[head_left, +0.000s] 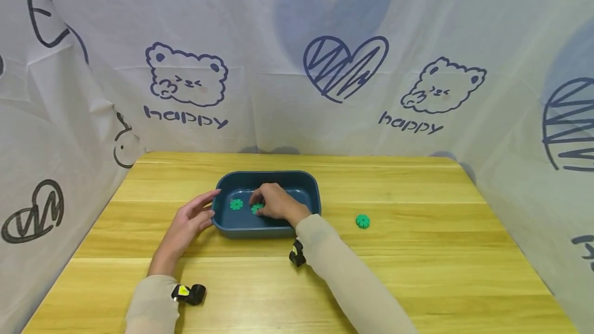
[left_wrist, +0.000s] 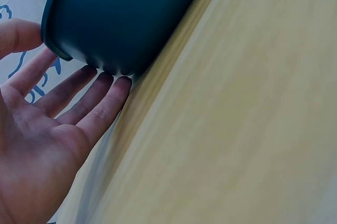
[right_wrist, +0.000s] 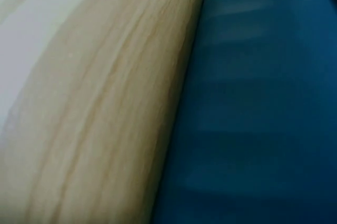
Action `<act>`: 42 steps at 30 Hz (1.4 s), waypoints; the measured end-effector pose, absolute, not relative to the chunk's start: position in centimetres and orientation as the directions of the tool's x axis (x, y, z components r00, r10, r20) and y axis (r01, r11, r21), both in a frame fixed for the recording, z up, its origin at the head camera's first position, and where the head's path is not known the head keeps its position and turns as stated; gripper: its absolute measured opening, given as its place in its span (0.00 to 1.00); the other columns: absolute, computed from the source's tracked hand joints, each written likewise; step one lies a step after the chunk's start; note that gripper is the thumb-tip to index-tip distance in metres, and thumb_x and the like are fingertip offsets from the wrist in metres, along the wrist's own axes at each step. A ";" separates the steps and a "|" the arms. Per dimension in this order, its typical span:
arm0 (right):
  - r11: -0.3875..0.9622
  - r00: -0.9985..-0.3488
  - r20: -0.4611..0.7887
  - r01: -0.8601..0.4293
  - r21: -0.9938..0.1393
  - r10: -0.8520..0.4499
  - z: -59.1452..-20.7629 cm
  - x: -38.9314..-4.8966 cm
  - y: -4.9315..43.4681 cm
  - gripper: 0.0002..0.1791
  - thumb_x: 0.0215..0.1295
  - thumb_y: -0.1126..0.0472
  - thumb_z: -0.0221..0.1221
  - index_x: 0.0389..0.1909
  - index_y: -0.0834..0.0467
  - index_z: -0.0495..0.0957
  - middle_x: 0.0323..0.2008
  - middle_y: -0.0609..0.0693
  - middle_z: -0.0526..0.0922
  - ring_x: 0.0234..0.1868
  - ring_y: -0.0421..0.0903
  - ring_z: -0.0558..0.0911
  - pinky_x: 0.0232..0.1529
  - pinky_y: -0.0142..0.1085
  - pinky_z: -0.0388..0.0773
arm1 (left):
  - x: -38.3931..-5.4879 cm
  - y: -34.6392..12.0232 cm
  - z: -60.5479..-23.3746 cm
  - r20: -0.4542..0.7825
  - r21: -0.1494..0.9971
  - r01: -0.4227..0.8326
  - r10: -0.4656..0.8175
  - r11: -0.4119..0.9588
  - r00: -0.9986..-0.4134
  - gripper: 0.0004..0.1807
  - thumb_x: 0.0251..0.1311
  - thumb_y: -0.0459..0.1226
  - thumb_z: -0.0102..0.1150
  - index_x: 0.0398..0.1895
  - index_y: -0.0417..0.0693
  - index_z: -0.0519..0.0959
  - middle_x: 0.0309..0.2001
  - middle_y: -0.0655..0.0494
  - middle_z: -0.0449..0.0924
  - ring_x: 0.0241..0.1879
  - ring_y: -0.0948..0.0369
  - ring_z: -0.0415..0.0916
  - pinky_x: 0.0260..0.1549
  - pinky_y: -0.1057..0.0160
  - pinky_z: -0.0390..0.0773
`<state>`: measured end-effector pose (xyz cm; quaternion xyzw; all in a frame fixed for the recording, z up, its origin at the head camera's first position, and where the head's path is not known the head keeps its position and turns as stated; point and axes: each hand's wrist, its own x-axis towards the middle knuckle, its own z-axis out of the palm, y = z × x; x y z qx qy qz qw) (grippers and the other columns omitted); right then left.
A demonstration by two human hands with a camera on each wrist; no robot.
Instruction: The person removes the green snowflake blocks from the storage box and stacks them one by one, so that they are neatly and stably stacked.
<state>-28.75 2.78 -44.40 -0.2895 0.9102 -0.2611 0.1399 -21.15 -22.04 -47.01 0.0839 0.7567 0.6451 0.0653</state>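
A dark blue rectangular basin (head_left: 260, 232) sits on the table. My left hand (head_left: 186, 224) is at its left end, fingers fairly straight; in the left wrist view the fingertips of that hand (left_wrist: 58, 113) touch the outer wall (left_wrist: 121, 19) and the thumb is at the rim. My right hand (head_left: 277, 202) reaches inside the basin, thumb and fingers bent around a green notched building disc (head_left: 256, 209), which they partly hide. Another green disc (head_left: 236, 204) lies in the basin to its left. The right wrist view shows only the basin's side wall (right_wrist: 253, 103), without the hand.
One more green notched disc (head_left: 363, 221) lies on the wooden table (head_left: 417, 262) to the right of the basin. White cloth (head_left: 260, 24) with printed hearts and bears hangs behind the table and along both sides.
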 end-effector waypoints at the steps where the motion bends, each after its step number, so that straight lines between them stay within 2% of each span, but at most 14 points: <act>1: 0.694 -0.793 -0.107 -0.449 -0.562 -0.600 -44.3 -28.8 2.9 0.13 0.63 0.66 0.70 0.49 0.58 0.89 0.48 0.51 0.90 0.49 0.47 0.86 0.53 0.35 0.84 | -21.2 -22.0 -47.0 0.010 0.987 0.043 0.211 0.154 -0.977 0.28 0.77 0.34 0.48 0.78 0.43 0.64 0.78 0.37 0.61 0.61 0.71 0.76 0.53 0.75 0.81; 9: 0.670 -0.799 -0.107 -0.414 -0.616 -0.592 -44.2 -28.8 3.8 0.11 0.60 0.66 0.73 0.44 0.55 0.91 0.47 0.50 0.91 0.46 0.45 0.86 0.49 0.33 0.84 | -21.2 -22.0 -47.2 0.013 0.985 0.048 0.206 0.165 -0.978 0.28 0.77 0.34 0.49 0.78 0.44 0.65 0.78 0.38 0.61 0.61 0.70 0.76 0.52 0.75 0.81; 14: 0.671 -0.778 -0.111 -0.448 -0.591 -0.618 -44.1 -28.8 4.3 0.12 0.61 0.63 0.72 0.46 0.55 0.90 0.46 0.51 0.91 0.42 0.43 0.84 0.45 0.32 0.82 | -21.2 -22.0 -47.1 0.011 0.984 0.047 0.206 0.169 -0.978 0.28 0.77 0.35 0.49 0.78 0.45 0.65 0.78 0.39 0.61 0.63 0.66 0.75 0.53 0.76 0.81; 20: 0.708 -0.783 -0.182 -0.404 -0.579 -0.595 -44.1 -29.0 5.0 0.18 0.58 0.56 0.75 0.49 0.56 0.89 0.43 0.48 0.92 0.36 0.37 0.82 0.41 0.29 0.81 | -21.3 -22.0 -47.2 0.017 0.986 0.051 0.212 0.159 -0.977 0.27 0.77 0.34 0.49 0.78 0.44 0.65 0.78 0.38 0.61 0.62 0.70 0.76 0.53 0.76 0.81; 25: 0.708 -0.771 -0.228 -0.367 -0.603 -0.594 -43.8 -28.7 5.5 0.21 0.57 0.59 0.75 0.51 0.59 0.88 0.45 0.50 0.91 0.31 0.37 0.83 0.37 0.28 0.82 | -21.3 -22.1 -47.3 0.014 0.985 0.049 0.208 0.163 -0.978 0.27 0.77 0.35 0.49 0.77 0.45 0.65 0.78 0.38 0.61 0.61 0.72 0.75 0.52 0.76 0.81; 29: 0.710 -0.756 -0.228 -0.401 -0.579 -0.613 -43.8 -28.7 5.8 0.20 0.58 0.61 0.74 0.53 0.58 0.87 0.47 0.51 0.91 0.35 0.38 0.84 0.39 0.28 0.83 | -21.3 -22.1 -47.3 0.012 0.985 0.047 0.204 0.168 -0.979 0.27 0.77 0.36 0.50 0.77 0.45 0.65 0.78 0.38 0.61 0.60 0.73 0.75 0.52 0.76 0.81; 34: 0.707 -0.741 -0.184 -0.489 -0.511 -0.646 -43.9 -28.7 6.3 0.18 0.60 0.55 0.74 0.50 0.55 0.88 0.44 0.48 0.90 0.41 0.40 0.84 0.43 0.29 0.83 | -21.2 -22.2 -47.5 0.016 0.986 0.050 0.207 0.160 -0.978 0.27 0.77 0.35 0.49 0.77 0.44 0.65 0.78 0.37 0.61 0.60 0.72 0.76 0.52 0.76 0.81; 42: 0.638 -0.734 -0.061 -0.542 -0.547 -0.676 -43.3 -28.2 7.3 0.16 0.62 0.54 0.73 0.49 0.55 0.89 0.45 0.49 0.85 0.44 0.43 0.83 0.48 0.32 0.82 | -21.2 -22.1 -47.4 0.020 0.986 0.053 0.207 0.156 -0.978 0.27 0.77 0.35 0.49 0.77 0.44 0.65 0.78 0.38 0.61 0.60 0.72 0.76 0.52 0.76 0.81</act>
